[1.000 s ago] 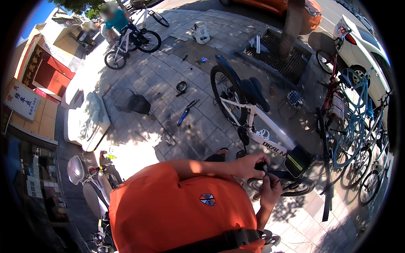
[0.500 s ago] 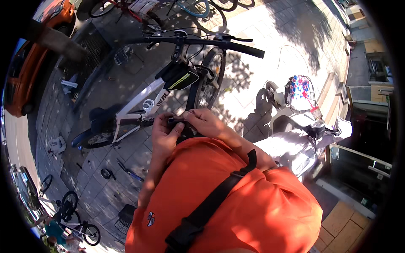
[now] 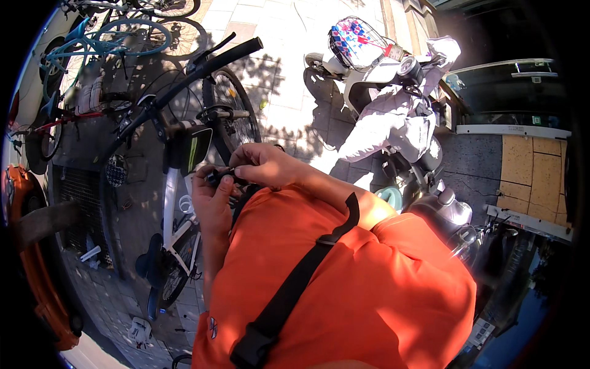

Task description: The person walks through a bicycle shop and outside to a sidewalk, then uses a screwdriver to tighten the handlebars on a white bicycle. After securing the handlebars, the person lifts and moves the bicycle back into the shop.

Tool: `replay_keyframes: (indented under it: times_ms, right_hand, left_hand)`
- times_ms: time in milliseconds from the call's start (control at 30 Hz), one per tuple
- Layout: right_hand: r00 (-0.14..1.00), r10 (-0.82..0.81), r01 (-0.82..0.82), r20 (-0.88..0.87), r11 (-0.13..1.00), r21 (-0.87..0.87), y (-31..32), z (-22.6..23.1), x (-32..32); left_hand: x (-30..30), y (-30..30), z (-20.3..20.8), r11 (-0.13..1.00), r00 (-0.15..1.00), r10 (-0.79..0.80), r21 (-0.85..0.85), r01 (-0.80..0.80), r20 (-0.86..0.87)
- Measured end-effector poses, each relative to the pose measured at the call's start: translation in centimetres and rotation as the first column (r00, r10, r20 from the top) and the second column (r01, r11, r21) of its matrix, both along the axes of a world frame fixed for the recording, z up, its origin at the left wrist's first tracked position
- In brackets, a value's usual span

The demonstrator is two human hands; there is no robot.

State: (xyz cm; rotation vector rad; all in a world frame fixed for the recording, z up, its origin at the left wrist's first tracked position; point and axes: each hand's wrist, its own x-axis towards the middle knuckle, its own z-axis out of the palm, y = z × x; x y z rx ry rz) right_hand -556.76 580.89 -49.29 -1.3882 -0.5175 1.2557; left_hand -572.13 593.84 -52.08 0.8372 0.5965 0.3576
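Both my hands meet in front of my orange shirt, close beside a white bicycle (image 3: 170,212). A small black part (image 3: 216,177) sits between them, too small and shaded to name. My left hand (image 3: 211,195) has its fingers and thumb closed round it. My right hand (image 3: 261,165) pinches at the same part from the right, its fingertips bent down over it. Beyond my hands are the bicycle's black frame bag (image 3: 189,149) with a yellow-green stripe and its black handlebar (image 3: 203,74).
On the right stands a scooter (image 3: 393,117) under a pale cover, with a patterned basket (image 3: 356,40). A blue bicycle (image 3: 117,40) and a red one lie toward the far left. An orange car (image 3: 37,264) is at the left edge, near a metal grate (image 3: 80,215).
My view has swung to the right, so the white bicycle appears farther left and turned, and the scooter shows more fully. My hands stay together on the small black part.
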Motion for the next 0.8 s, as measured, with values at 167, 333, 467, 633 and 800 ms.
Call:
replay_keyframes:
  times_ms: [167, 333, 467, 633, 800]
  right_hand:
    - [0.957, 0.057, -0.041, 0.285, 0.997, -0.064, 1.2, -0.6, 2.3]
    - [0.969, 0.188, -0.183, 0.162, 0.982, -0.046, 3.9, 0.1, 6.6]
    - [0.925, 0.372, -0.363, 0.081, 0.925, -0.112, 6.0, -0.5, 10.6]
    - [0.894, 0.443, -0.446, -0.064, 0.894, -0.035, 7.3, -0.3, 13.2]
    - [0.769, 0.636, -0.64, 0.068, 0.763, 0.09, 9.6, -0.8, 13.0]
  left_hand:
    - [2.4, 0.8, 0.0, 0.999, 0.999, -0.038, 0.036, 0.04, -0.038]
    - [4.9, 0.7, -0.5, 0.987, 0.992, 0.114, 0.118, -0.106, -0.055]
    - [6.7, 0.0, 1.0, 0.965, 0.959, 0.26, 0.062, -0.255, -0.116]
    - [8.4, -0.9, 0.5, 0.91, 0.904, 0.412, 0.004, -0.414, -0.114]
    - [7.7, -2.3, 2.3, 0.835, 0.815, 0.545, 0.04, -0.549, -0.197]
